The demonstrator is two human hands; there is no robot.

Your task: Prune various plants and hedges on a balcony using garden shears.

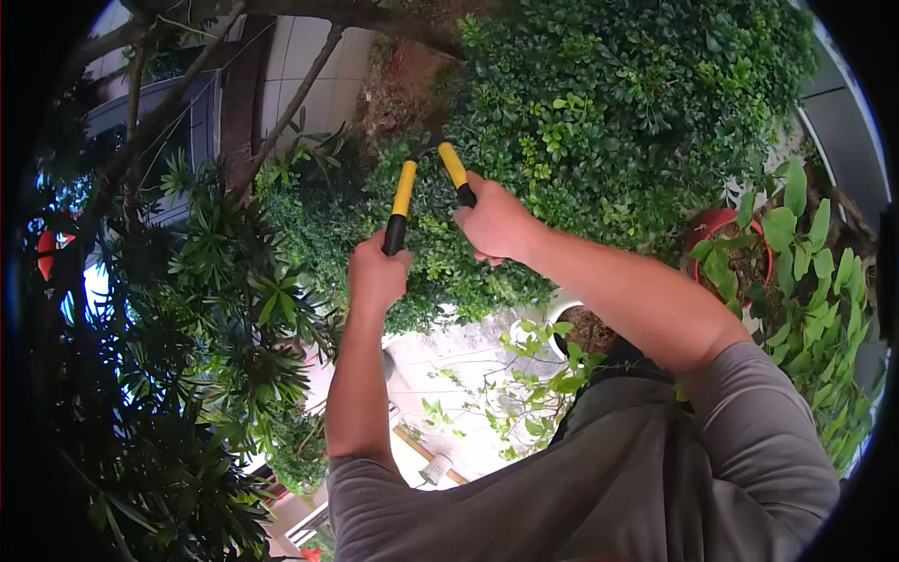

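A pair of garden shears with yellow and black handles [404, 188] is held out over a green leafy shrub [583, 133]. My left hand [377, 275] is wrapped around the black grip of the left handle. Around the grip of the right handle [453, 165] closes my right hand [500, 221], placed a little farther out than the left. The yellow handle ends stand a short distance apart. Dark metal shows faintly between them, but the blades are mostly lost against the foliage, so I cannot tell whether they touch a twig. Small glossy leaves lie beneath both hands.
A tree branch [298, 91] slants across the upper left, above long-leaved foliage [270, 295]. On the right stands a red-rimmed pot [765, 263] with a broad-leaved plant [818, 260]. Beneath my right forearm is a white-rimmed pot [557, 337] of soil. A tiled wall [316, 63] rises behind.
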